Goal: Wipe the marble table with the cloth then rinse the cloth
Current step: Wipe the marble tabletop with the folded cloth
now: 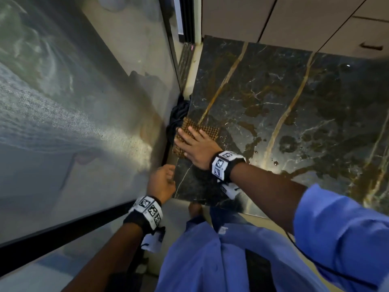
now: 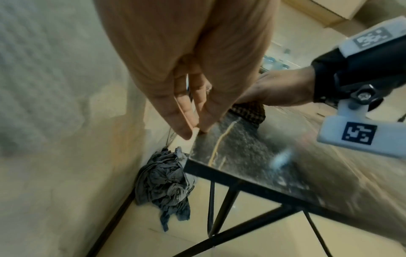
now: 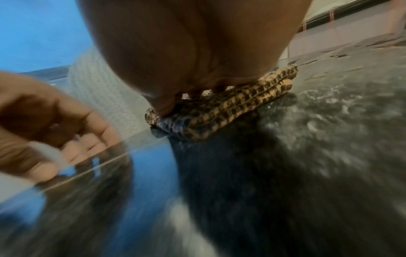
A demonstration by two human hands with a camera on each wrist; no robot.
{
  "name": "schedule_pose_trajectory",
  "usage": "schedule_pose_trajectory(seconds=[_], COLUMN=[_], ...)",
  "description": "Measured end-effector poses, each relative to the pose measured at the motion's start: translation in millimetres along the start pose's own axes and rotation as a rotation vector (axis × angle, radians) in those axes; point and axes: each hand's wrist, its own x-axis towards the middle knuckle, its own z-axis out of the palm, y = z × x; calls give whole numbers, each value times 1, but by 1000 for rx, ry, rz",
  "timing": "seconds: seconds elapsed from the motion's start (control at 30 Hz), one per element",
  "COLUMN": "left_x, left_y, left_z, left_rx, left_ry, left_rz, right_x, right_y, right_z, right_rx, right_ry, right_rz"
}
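Observation:
The marble table [image 1: 294,102] is dark with gold veins and brown smears. A folded brown checked cloth [image 1: 207,131] lies near its left edge. My right hand [image 1: 195,144] presses flat on the cloth, fingers straight and spread. From the right wrist, the palm covers the cloth [image 3: 230,107], whose folded edge shows on the wet marble [image 3: 307,139]. My left hand [image 1: 163,182] is at the table's left edge, holding nothing. In the left wrist view its fingertips [image 2: 186,128] touch the rim of the table [image 2: 241,153], with the cloth [image 2: 248,111] beyond.
A wall [image 1: 84,102] runs close along the table's left side. A crumpled grey rag [image 2: 162,184] lies on the floor in the gap between wall and table. Black metal legs [image 2: 224,208] hold up the top. Beige cabinets [image 1: 315,22] stand behind the table.

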Motion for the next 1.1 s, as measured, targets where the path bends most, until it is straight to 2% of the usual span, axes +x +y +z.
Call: schedule_pose_trajectory(seconds=[0.1,0.2,0.3,0.43,0.5,0.6,0.7,0.8,0.9,1.0,1.1], left_x=[-17,-28,-33,-31,-28,-30,-40,-48,-53,-51,-41], left_y=[0,-2,-6,-9,-13,-16,-22,-34,-38,-33,-22], left_z=[8,13,15,13,9,3,0,0,-3,-11,-21], left_rx=[96,163,180,112,26,18,-24,-64,-70,-51,-23], left_ry=[25,-6,-12,18,81,218,233,216,237,295,327], left_rz=[159,243,275,248,225,161,165,190,232,304,380], right_x=[-32,-33,-3,18,7,-32,-74,-88,-70,-44,-43], right_y=[13,43,50,19,-6,-40,-33,7,20,-10,-60], right_z=[14,7,-8,-11,4,37,54,42,26,21,35], right_rx=[28,13,67,79,19,-40,-12,-26,36,55,-13], right_ry=[9,10,37,36,24,-12,-33,-44,-5,31,29], right_rz=[-88,-41,75,136,72,-133,-185,-93,76,185,91])
